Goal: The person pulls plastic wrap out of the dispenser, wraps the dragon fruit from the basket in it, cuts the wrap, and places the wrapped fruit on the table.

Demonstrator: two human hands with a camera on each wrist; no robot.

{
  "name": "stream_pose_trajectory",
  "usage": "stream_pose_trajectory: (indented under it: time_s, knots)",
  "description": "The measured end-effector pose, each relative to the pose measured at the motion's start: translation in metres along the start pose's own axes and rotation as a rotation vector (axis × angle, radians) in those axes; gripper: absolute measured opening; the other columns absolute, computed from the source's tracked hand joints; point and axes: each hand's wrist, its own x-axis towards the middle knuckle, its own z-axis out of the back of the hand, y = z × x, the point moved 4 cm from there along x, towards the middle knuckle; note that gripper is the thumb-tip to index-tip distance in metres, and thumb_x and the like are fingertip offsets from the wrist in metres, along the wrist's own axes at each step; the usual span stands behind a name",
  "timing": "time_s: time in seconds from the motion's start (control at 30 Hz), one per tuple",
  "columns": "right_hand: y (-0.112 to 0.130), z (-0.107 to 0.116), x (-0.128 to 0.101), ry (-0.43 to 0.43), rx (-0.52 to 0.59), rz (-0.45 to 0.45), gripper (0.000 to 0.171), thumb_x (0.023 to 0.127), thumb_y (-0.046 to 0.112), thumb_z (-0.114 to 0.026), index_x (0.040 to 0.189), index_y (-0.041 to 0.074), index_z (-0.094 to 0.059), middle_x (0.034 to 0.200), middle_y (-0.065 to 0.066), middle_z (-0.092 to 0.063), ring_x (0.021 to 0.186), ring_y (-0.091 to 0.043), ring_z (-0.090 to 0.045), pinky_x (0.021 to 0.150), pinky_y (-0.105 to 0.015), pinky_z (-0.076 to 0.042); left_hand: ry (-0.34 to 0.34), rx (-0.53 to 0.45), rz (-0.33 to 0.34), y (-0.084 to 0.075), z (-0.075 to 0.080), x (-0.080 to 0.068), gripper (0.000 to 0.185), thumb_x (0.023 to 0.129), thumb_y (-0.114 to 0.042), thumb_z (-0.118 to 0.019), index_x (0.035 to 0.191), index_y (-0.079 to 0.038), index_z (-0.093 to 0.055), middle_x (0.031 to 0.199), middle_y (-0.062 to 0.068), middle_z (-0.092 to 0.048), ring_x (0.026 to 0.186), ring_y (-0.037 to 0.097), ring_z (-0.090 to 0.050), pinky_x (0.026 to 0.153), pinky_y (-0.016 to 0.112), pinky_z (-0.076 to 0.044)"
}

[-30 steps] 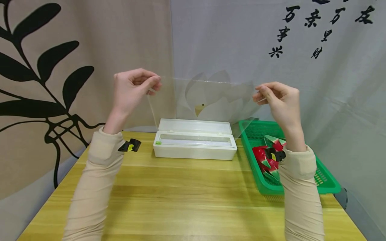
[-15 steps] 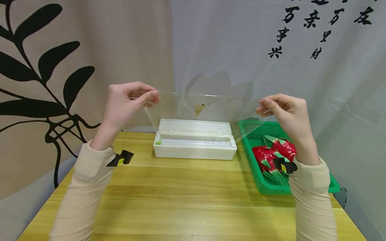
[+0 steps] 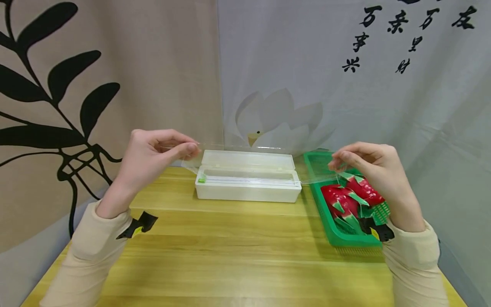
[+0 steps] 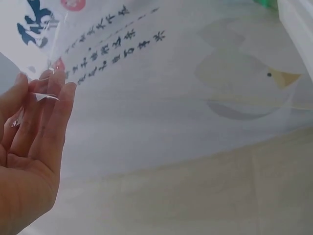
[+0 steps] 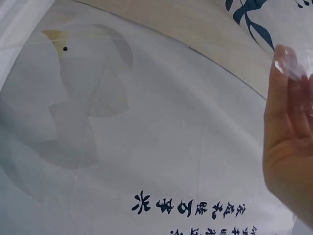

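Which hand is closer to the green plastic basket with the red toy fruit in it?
The right hand. It hovers just above the green plastic basket, pinching one corner of the clear plastic film. The left hand pinches the other corner, beyond the white plastic box.

Both hands (left hand, right hand) lowered, bringing stretched film sheet down just over white dispenser box.

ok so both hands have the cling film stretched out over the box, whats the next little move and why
Probably pull the film down against the box's front edge to tear it. The left hand and right hand each pinch a corner, the sheet is taut and low, and it looks joined to the roll inside.
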Motion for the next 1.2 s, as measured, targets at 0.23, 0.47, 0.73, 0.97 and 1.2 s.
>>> stream_pose_trajectory:
  time_s: [0.23,0.47,0.73,0.97,1.2]
  knots:
    - [-0.004,-0.005,-0.016,0.162,0.125,0.067,0.018,0.090,-0.012,-0.052,0.093,-0.005,-0.067,0.087,0.003,-0.074,0.074,-0.011,-0.069,0.068,-0.018,-0.056,0.085,0.033,0.018,0.000,0.000,-0.019,0.007,0.083,-0.015,-0.072,0.087,-0.011,-0.075,0.078,-0.015,-0.074,0.070,0.002,-0.069,0.065,0.015,-0.053]
    - [-0.011,-0.010,-0.034,0.309,0.290,0.184,0.028,0.087,-0.022,-0.047,0.098,-0.006,-0.068,0.095,-0.004,-0.074,0.081,-0.014,-0.069,0.069,-0.021,-0.056,0.207,-0.090,-0.053,0.000,-0.004,-0.041,0.011,0.083,-0.002,-0.070,0.084,-0.011,-0.076,0.081,-0.013,-0.074,0.061,0.002,-0.062,0.049,0.020,-0.042]
    - [-0.024,-0.019,-0.051,0.498,0.486,0.231,0.034,0.089,-0.021,-0.042,0.112,-0.007,-0.063,0.109,-0.007,-0.072,0.094,-0.018,-0.071,0.078,-0.029,-0.058,0.353,-0.211,-0.147,0.006,-0.012,-0.061,0.020,0.083,0.006,-0.065,0.091,-0.010,-0.074,0.086,-0.008,-0.075,0.065,0.000,-0.063,0.047,0.021,-0.040]
    - [-0.030,-0.028,-0.063,0.581,0.504,0.319,0.034,0.090,-0.019,-0.043,0.113,-0.006,-0.063,0.111,-0.008,-0.071,0.094,-0.016,-0.070,0.077,-0.030,-0.059,0.467,-0.256,-0.126,0.016,-0.021,-0.076,0.026,0.082,0.006,-0.066,0.092,-0.017,-0.074,0.084,-0.003,-0.075,0.066,0.003,-0.065,0.046,0.018,-0.042]
    - [-0.039,-0.039,-0.076,0.651,0.561,0.329,0.035,0.090,-0.019,-0.043,0.116,-0.005,-0.062,0.112,-0.010,-0.070,0.094,-0.017,-0.069,0.072,-0.031,-0.059,0.603,-0.364,-0.050,0.028,-0.030,-0.090,0.021,0.084,0.006,-0.064,0.093,-0.011,-0.074,0.086,0.005,-0.075,0.074,0.007,-0.069,0.055,0.024,-0.054]
